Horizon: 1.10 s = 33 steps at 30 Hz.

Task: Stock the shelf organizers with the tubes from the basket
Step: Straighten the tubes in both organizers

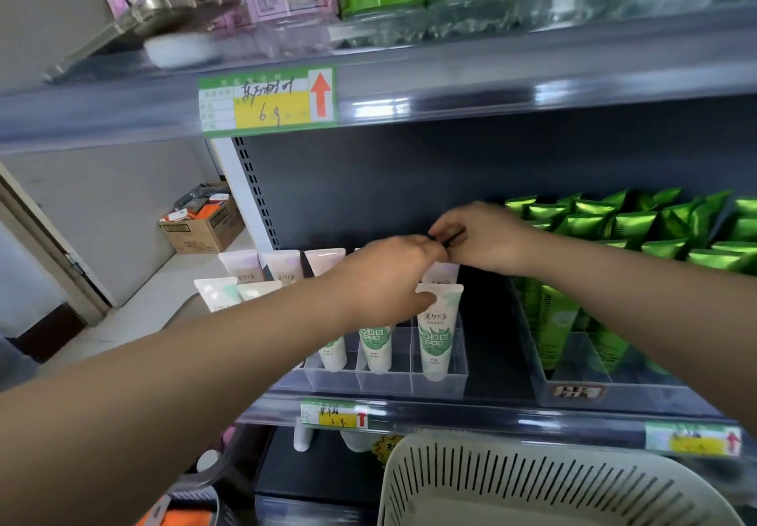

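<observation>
Head view: left hand [385,275] and right hand [479,234] pinch a dark item [447,240] above tubes [437,320] in organizer [385,384], mid-stocking; next, likely, reach basket [450,458] at 5 o'clock.

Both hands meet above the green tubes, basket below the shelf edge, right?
No. In the head view the left hand and right hand meet above the white tubes; the green tubes stand further right. The basket is below the shelf edge.

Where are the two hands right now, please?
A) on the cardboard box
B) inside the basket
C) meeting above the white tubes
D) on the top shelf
C: the left hand and right hand meet above the white tubes in the clear organizer, well above the basket.
</observation>
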Motion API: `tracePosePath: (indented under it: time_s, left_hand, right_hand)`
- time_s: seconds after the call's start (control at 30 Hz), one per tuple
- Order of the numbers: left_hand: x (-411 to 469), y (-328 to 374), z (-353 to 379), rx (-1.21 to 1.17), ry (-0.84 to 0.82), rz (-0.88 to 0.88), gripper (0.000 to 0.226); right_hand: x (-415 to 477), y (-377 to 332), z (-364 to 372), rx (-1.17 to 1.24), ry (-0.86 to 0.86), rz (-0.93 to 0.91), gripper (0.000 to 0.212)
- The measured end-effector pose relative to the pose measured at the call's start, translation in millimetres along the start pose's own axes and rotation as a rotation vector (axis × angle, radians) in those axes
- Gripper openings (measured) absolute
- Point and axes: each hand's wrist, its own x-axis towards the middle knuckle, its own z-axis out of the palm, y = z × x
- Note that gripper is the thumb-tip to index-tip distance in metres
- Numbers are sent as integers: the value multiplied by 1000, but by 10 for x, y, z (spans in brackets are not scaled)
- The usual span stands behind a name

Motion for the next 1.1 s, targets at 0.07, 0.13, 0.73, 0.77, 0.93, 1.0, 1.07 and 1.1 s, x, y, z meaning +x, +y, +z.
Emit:
tracePosePath:
  time_s: [0.07, 0.13, 0.73, 0.77, 0.93, 1.0, 1.07, 1.1]
  left_hand:
    - [71, 0, 54, 7, -25, -25, 40]
    - [103, -15, 93, -9, -44, -53, 36]
    - [102, -142, 211, -31, -57, -83, 35]
    - [94, -150, 209, -31, -58, -85, 35]
    - [69, -167, 191, -5, -66, -70, 36]
    - [69, -179, 183, 3, -65, -66, 37]
    - [68, -186, 185, 21, -60, -52, 39]
    - [68, -185, 190, 33, -61, -46, 39]
  right_hand:
    - [-5, 20, 26, -19, -33, 0, 29]
    - [-13, 37, 42, -35, -51, -11, 25]
    - [82, 144, 157, -105, 20, 15, 12]
    - [89, 139, 165, -103, 23, 15, 12]
    - [140, 101, 206, -78, 37, 6, 12]
    - [152, 80, 214, -73, 39, -3, 14]
    - [155, 71, 224, -74, 35, -7, 15]
    - [151, 72, 232, -74, 32, -4, 16]
